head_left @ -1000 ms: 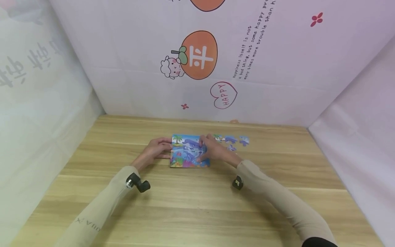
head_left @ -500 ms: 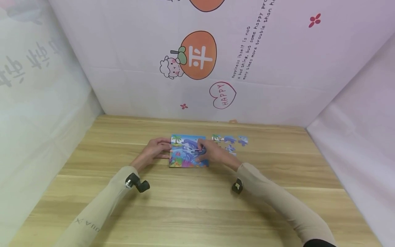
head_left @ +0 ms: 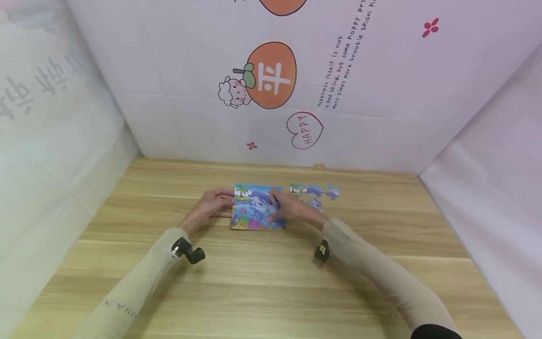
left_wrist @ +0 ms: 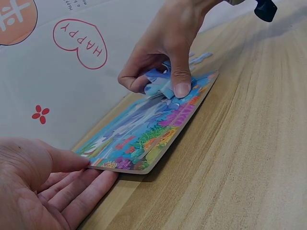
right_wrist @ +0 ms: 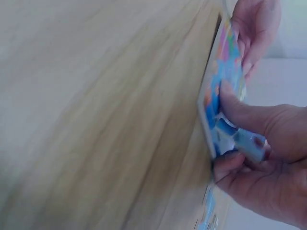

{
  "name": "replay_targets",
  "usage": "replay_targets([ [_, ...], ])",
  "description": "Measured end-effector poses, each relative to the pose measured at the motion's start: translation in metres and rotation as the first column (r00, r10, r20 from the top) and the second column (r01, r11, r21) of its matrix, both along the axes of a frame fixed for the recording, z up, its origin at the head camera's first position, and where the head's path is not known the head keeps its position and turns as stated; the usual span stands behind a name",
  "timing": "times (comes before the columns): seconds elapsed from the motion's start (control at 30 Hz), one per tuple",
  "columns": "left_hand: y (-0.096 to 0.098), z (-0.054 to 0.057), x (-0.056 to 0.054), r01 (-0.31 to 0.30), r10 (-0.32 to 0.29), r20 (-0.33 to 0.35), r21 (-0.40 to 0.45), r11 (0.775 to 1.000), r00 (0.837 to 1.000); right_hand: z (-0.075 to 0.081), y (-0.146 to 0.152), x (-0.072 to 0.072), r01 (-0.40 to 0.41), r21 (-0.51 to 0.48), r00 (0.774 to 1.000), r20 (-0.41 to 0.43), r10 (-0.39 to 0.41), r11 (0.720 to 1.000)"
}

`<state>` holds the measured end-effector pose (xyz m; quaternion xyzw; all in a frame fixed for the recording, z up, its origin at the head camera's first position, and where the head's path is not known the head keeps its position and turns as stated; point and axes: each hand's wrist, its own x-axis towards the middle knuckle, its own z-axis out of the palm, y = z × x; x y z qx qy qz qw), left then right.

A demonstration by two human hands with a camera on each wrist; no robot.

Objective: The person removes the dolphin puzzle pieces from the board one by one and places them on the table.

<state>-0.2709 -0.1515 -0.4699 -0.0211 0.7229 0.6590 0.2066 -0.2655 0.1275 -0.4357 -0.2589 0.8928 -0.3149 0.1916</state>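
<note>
A dolphin jigsaw puzzle board (head_left: 250,221) lies on the wooden table, its palm tree, dolphin and coral picture face up. My left hand (head_left: 209,205) pinches its left edge, with the thumb on top and the fingers underneath, as the left wrist view shows. Over the board's right part, my right hand (head_left: 292,207) grips a blue and white puzzle piece (left_wrist: 157,81) between thumb and fingers. The piece is tilted and partly hidden by the fingers. The right thumb's tip (left_wrist: 182,89) touches the board's surface.
Several loose puzzle pieces (head_left: 314,190) lie to the right of the board, some partly behind the right hand. A printed white cloth (head_left: 203,132) stands as a wall behind the table (head_left: 254,282), with white cloth on both sides too.
My right hand has shifted slightly left and its fingers have changed position a little over the board. The left hand keeps its hold, and the board stays in place.
</note>
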Motion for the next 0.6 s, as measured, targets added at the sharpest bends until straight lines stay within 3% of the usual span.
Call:
replay_targets([
  [0.47,-0.001,0.002,0.004,0.002,-0.002,0.003,0.003,1.0,1.0,-0.001,0.015,-0.002,-0.071,-0.045,0.997,-0.043,0.069,0.996],
  [0.6,0.001,0.002,0.001,-0.012,0.012,0.005,-0.001,1.0,1.0,0.003,0.024,-0.003,-0.047,-0.078,0.999,0.009,0.048,0.996],
])
